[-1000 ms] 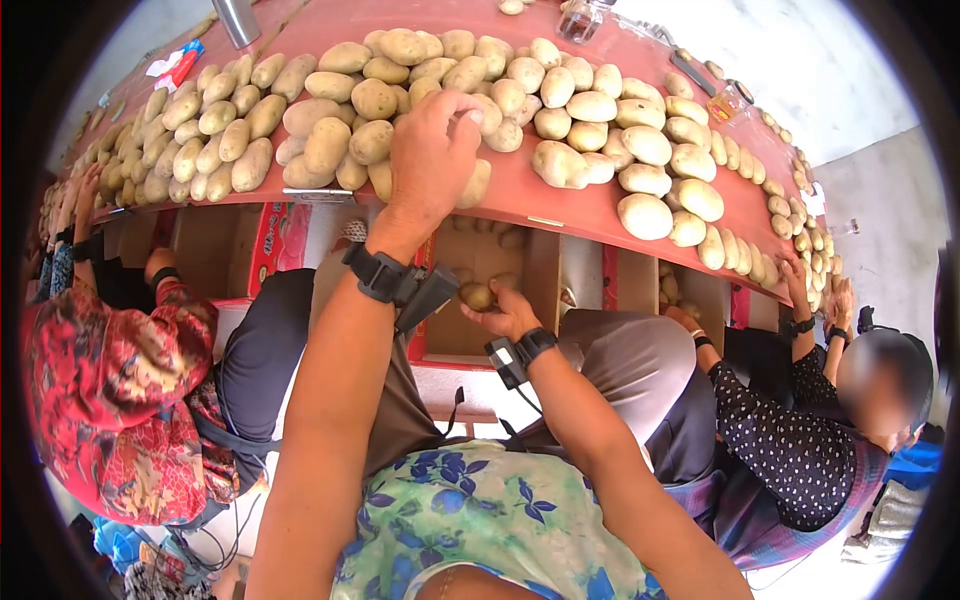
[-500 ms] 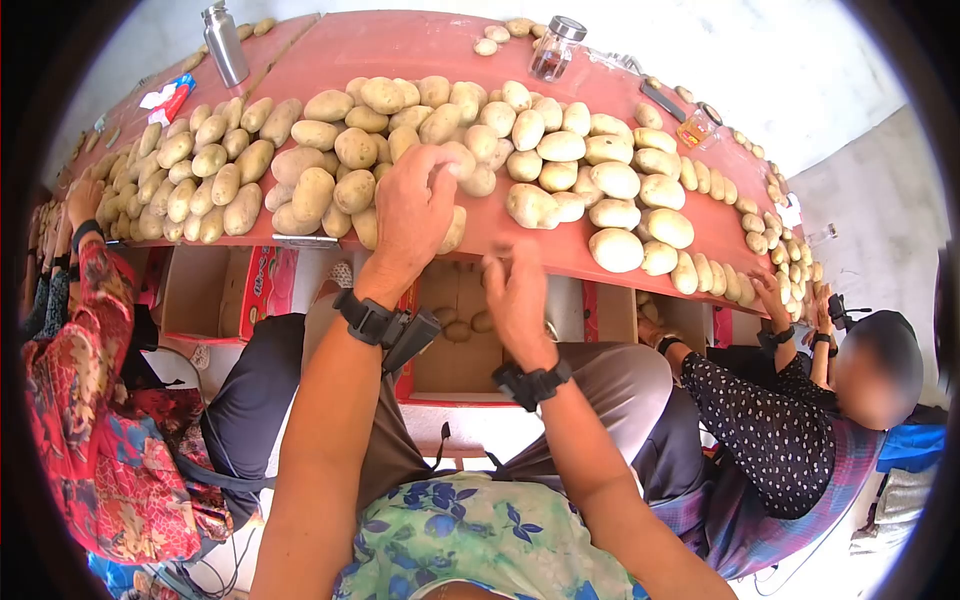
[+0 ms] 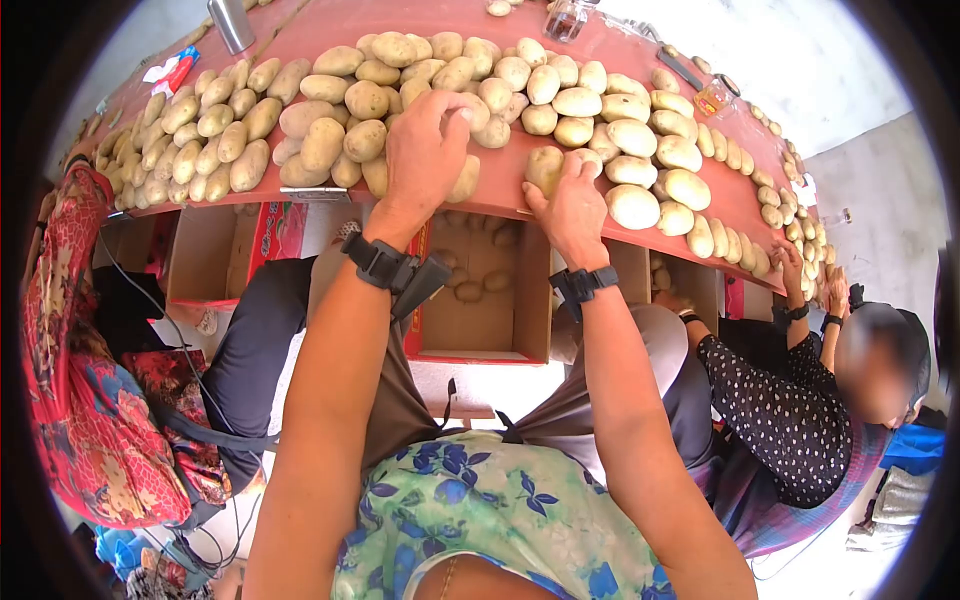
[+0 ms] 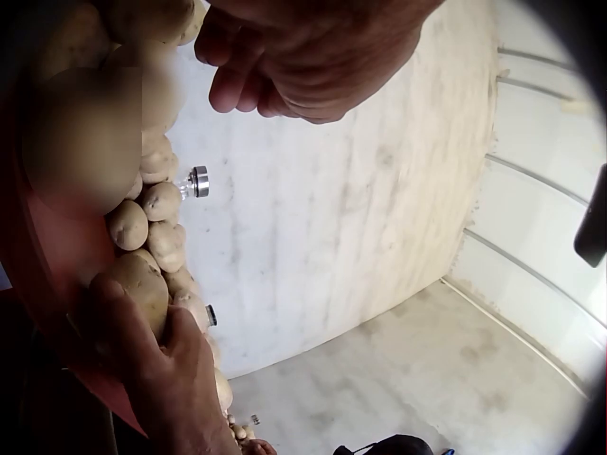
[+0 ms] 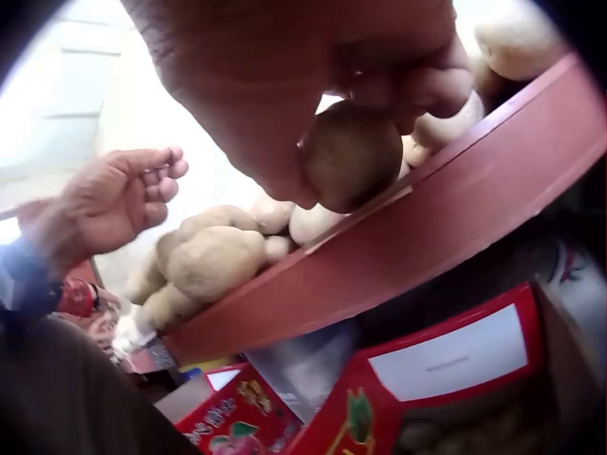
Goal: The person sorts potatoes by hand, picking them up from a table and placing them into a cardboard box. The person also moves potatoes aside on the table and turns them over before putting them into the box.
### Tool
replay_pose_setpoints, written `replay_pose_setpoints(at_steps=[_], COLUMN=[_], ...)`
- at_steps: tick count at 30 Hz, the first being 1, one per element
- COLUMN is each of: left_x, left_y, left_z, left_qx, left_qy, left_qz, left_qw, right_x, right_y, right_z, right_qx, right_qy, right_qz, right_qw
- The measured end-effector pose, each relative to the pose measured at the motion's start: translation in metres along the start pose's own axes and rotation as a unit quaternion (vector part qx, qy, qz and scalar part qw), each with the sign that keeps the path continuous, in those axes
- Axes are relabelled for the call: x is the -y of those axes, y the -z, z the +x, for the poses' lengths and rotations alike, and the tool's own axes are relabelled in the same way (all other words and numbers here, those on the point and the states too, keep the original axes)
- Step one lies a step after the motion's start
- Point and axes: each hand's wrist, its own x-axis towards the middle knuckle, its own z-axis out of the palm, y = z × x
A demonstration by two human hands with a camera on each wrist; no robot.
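In the head view my right hand (image 3: 575, 205) grips a potato (image 3: 545, 168) at the table's front edge, thumb on the near side and fingers on the far side. The right wrist view shows that potato (image 5: 356, 156) from below, close over the red table rim. My left hand (image 3: 428, 150) hovers in front of the potato pile (image 3: 365, 100), its fingers loosely bent. Seen from the right wrist, this left hand (image 5: 119, 204) has nothing in its fingers. One potato (image 3: 465, 182) lies right beside it on the table.
Below the table edge, a cardboard box (image 3: 530, 300) between the knees contains several potatoes (image 3: 468, 291). Potato rows cover the red table (image 3: 500, 170) left and right. A steel bottle (image 3: 231, 25) and a glass jar (image 3: 566, 20) stand behind. People sit close on both sides.
My right hand held a potato over the box, then rose without it to the table edge. Now it grips a potato there. The left hand stays near the pile.
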Motion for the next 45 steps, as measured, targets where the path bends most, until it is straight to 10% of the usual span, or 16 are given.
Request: replay_pose_setpoints(at_steps=[4, 9, 15, 18, 22, 26, 31, 35, 41, 45], left_x=[0.0, 0.002, 0.003, 0.003, -0.005, -0.002, 0.0, -0.009, -0.008, -0.007], left_y=[0.002, 0.002, 0.006, 0.009, 0.018, 0.018, 0.011, 0.011, 0.004, 0.005], left_z=[0.0, 0.002, 0.005, 0.009, 0.01, 0.007, 0.001, -0.006, -0.008, -0.008], left_qx=[-0.001, -0.005, -0.006, -0.013, -0.009, -0.005, 0.072, 0.156, 0.183, 0.17], left_qy=[0.028, 0.038, 0.065, 0.102, 0.125, 0.097, 0.012, -0.05, -0.063, -0.025], left_qz=[-0.024, -0.021, -0.035, -0.087, -0.111, -0.072, 0.098, 0.255, 0.332, 0.272], left_qw=[0.999, 0.999, 0.997, 0.991, 0.986, 0.993, 0.993, 0.953, 0.923, 0.947], right_x=[-0.003, 0.004, 0.017, 0.027, 0.05, 0.07, 0.07, 0.055, 0.03, 0.02], right_y=[-0.026, -0.091, -0.184, -0.151, -0.035, 0.033, -0.022, -0.041, -0.015, -0.023], right_z=[-0.051, -0.096, -0.088, -0.074, -0.054, -0.031, -0.005, 0.005, -0.005, -0.051], right_qx=[0.035, 0.314, 0.247, 0.314, 0.293, 0.158, -0.057, -0.035, 0.041, 0.28], right_qy=[-0.064, -0.353, -0.369, -0.083, 0.222, 0.192, 0.274, 0.28, 0.046, -0.085], right_qz=[0.274, 0.672, 0.57, 0.426, 0.139, 0.146, 0.194, 0.204, 0.443, 0.623], right_qw=[0.959, 0.57, 0.691, 0.845, 0.919, 0.957, 0.94, 0.937, 0.894, 0.726])
